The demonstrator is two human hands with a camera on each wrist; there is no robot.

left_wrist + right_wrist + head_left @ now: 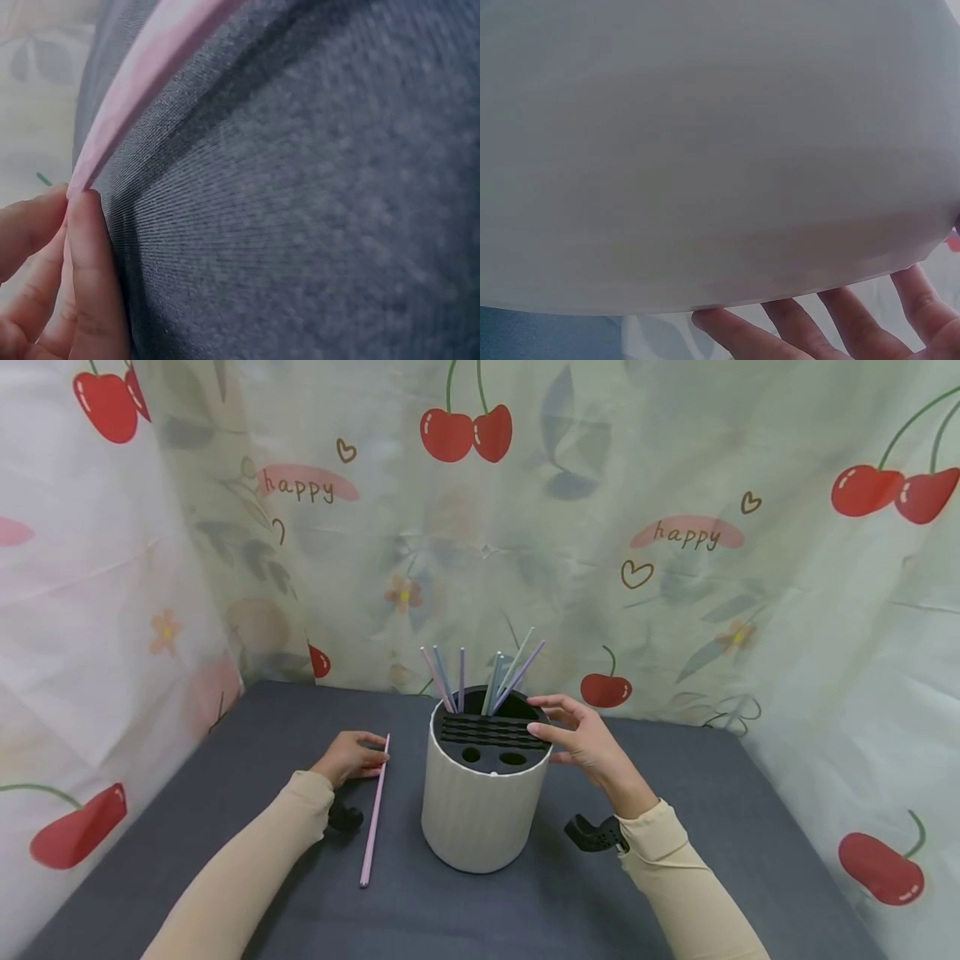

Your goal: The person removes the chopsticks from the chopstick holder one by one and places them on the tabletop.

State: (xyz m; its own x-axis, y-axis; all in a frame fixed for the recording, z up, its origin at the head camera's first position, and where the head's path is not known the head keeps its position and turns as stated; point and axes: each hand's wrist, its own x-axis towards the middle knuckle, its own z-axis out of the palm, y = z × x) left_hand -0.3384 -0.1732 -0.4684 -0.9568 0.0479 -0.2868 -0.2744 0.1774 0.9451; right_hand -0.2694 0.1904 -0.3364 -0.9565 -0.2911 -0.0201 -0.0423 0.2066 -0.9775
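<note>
Pinching a pink stick [375, 814] with my left hand [352, 757], I touch the white pot [480, 818] with my spread-out right hand [588, 743].

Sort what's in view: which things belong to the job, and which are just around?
In the job:
- pink stick, pinched by the left hand
- off-white holder, touched by the right hand
- sticks standing inside

Just around:
- dark table covering
- cherry-print curtain

Head cam looks forward and down from near side of table [705, 827], far edge and both far corners in shot. Left wrist cam sits low, tipped sideways, close to pink stick [142, 82]. Right wrist cam faces white holder [705, 150] very close. Head shares stick with left, holder with right.
</note>
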